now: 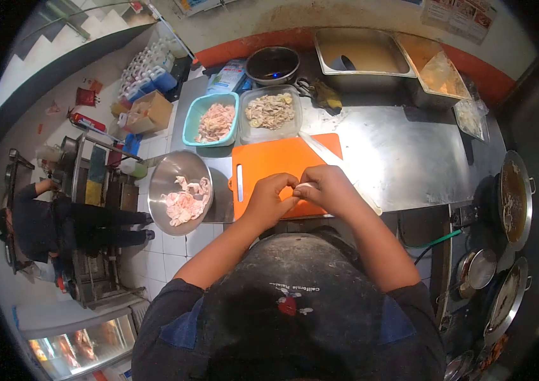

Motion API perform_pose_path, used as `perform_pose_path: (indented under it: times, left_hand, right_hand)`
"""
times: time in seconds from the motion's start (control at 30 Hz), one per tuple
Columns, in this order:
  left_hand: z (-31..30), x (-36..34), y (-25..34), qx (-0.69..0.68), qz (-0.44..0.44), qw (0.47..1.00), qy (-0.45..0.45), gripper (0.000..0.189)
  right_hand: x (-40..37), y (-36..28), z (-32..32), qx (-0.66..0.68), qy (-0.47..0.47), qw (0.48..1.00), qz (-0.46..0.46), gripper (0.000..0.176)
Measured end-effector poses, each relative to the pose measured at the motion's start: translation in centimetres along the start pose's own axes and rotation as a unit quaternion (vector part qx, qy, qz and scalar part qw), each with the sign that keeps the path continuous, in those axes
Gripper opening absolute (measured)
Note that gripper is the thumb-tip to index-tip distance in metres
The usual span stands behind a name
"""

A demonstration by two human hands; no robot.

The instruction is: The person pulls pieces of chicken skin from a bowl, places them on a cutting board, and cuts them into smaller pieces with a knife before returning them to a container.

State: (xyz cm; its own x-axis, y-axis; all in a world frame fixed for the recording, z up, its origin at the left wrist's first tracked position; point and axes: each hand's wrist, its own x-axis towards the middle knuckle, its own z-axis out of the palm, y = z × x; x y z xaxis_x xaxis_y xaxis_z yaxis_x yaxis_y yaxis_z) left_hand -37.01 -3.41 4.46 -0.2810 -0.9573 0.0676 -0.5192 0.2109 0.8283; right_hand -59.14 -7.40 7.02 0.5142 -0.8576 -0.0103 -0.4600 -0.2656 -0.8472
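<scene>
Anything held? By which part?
A small pale piece, in the right hand; whether the left hand grips it, and which part is held, can't be told.

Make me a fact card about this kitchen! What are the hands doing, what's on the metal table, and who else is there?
Hands: left hand and right hand close together above the orange cutting board
Held: small pale piece in the right hand, mostly hidden
On metal table: cutting board; turquoise tub of pinkish pieces; clear container of beige pieces
Left of board: steel bowl with pale pink pieces
Someone else: person in dark clothes, far left
</scene>
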Motion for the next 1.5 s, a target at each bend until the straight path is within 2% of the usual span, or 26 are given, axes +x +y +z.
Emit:
perform_pose_path:
  times: [0.03, 0.1, 0.17, 0.23, 0.3, 0.43, 0.5, 0.53, 0.6, 0.63, 0.7, 0.73, 0.8, 0.87, 0.9, 0.93, 1.0, 1.03, 1.1, 1.13, 1.2, 1.27, 1.33, 1.4, 1.43, 1.5]
  left_hand:
    - [-0.1, 0.1, 0.1, 0.0, 0.001, 1.0, -0.001, 0.026]
    - [-0.5, 0.2, 0.5, -0.056, -0.003, 0.998, -0.013, 0.012]
    - [-1.0, 0.1, 0.6, -0.062, -0.028, 0.997, -0.024, 0.01]
    - [-0.8, 0.0, -0.4, -0.067, -0.052, 0.996, -0.034, 0.011]
    - [0.1, 0.1, -2.4, -0.19, -0.066, 0.98, 0.0, 0.014]
    - [1.1, 0.5, -1.7, -0.266, -0.084, 0.958, 0.061, 0.015]
    - [0.6, 0.5, -0.4, -0.233, -0.147, 0.959, 0.065, 0.015]
    - [0.1, 0.5, -0.5, -0.233, -0.147, 0.959, 0.066, 0.015]
    - [-1.8, 0.6, -1.2, -0.085, -0.044, 0.995, -0.041, 0.016]
    - [-2.5, 0.6, -1.3, -0.086, -0.045, 0.994, -0.042, 0.016]
    - [-3.7, 0.5, -1.3, 0.091, 0.006, 0.991, -0.101, 0.016]
    - [-4.1, 0.3, -1.7, 0.091, 0.006, 0.991, -0.101, 0.016]
    - [-4.3, 0.0, -2.5, 0.034, -0.065, 0.993, -0.095, 0.015]
    - [-4.1, -0.1, -2.7, 0.011, -0.062, 0.993, -0.101, 0.015]
    - [-4.0, -0.1, -2.6, -0.011, -0.058, 0.993, -0.105, 0.015]
    - [-3.9, 0.1, -2.4, -0.012, -0.058, 0.993, -0.105, 0.015]
    - [-3.9, 0.9, -1.6, 0.067, 0.043, 0.99, -0.114, 0.016]
    - [-4.0, 1.1, -0.8, 0.066, 0.043, 0.991, -0.111, 0.016]
    - [-4.6, 1.5, 0.7, 0.022, -0.015, 0.991, -0.131, 0.017]
    - [-5.0, 1.6, 0.4, 0.022, -0.017, 0.991, -0.129, 0.017]
    - [-5.8, 1.8, -0.9, 0.147, 0.019, 0.978, -0.145, 0.018]
    - [-6.0, 2.1, -2.2, 0.168, 0.012, 0.975, -0.148, 0.017]
    - [-5.6, 2.5, -3.8, 0.19, 0.004, 0.97, -0.149, 0.016]
    - [-5.0, 3.0, -5.1, 0.211, 0.059, 0.975, -0.039, 0.012]
    - [-4.7, 3.3, -5.5, 0.211, 0.058, 0.975, -0.039, 0.012]
    - [-4.0, 3.9, -6.3, 0.309, 0.177, 0.933, 0.05, 0.007]
  right_hand:
    - [-0.2, 0.0, -0.6, 0.015, -0.004, 1.0, 0.002, 0.022]
    - [-0.6, -0.1, -1.6, 0.032, -0.007, 0.999, 0.006, 0.021]
    - [-0.9, -0.3, -2.3, 0.017, -0.033, 0.997, 0.066, 0.02]
    - [-1.1, 0.6, -2.2, 0.031, -0.026, 0.997, 0.06, 0.019]
    - [-1.2, 1.0, -1.9, 0.045, -0.017, 0.997, 0.055, 0.018]
    - [-1.3, 1.3, -2.0, 0.024, -0.005, 0.999, 0.044, 0.022]
    - [-1.3, 2.3, -2.1, 0.003, -0.009, 0.998, 0.055, 0.024]
    - [-1.4, 3.5, -2.1, 0.068, -0.007, 0.994, 0.081, 0.027]
    - [-1.6, 4.9, -1.9, 0.134, -0.005, 0.985, 0.108, 0.029]
    - [-1.8, 5.3, -1.7, 0.152, 0.015, 0.984, 0.097, 0.031]
    - [-2.2, 6.0, -1.7, 0.17, 0.035, 0.981, 0.087, 0.033]
    - [-2.1, 6.2, -2.1, 0.145, 0.031, 0.985, 0.093, 0.029]
    - [-1.8, 6.4, -1.9, 0.119, 0.028, 0.988, 0.098, 0.027]
    - [-1.4, 6.0, -0.2, 0.052, 0.038, 0.996, -0.068, 0.03]
    - [-1.3, 4.7, 0.8, 0.044, 0.007, 0.997, -0.058, 0.044]
    - [-1.1, 3.7, 2.3, 0.043, 0.008, 0.997, -0.057, 0.044]
    - [-0.5, 2.6, 4.5, 0.06, 0.015, 0.993, -0.103, 0.034]
    - [-0.3, 2.6, 4.6, 0.059, 0.013, 0.993, -0.104, 0.034]
    - [0.5, 2.5, 4.6, 0.104, -0.052, 0.993, 0.036, 0.026]
    - [0.7, 2.6, 4.1, 0.104, -0.054, 0.992, 0.034, 0.026]
    - [0.7, 3.4, 2.2, 0.018, -0.071, 0.997, 0.012, 0.02]
    - [1.3, 5.5, 1.8, -0.031, -0.059, 0.998, -0.007, 0.018]
    - [2.4, 5.9, 0.8, -0.194, -0.035, 0.98, -0.015, 0.016]
    - [3.3, 6.3, 0.6, -0.24, -0.006, 0.97, -0.037, 0.013]
    - [3.7, 6.4, 0.7, -0.284, 0.024, 0.958, -0.047, 0.011]
    - [4.1, 7.9, 1.9, -0.326, 0.054, 0.942, -0.055, 0.01]
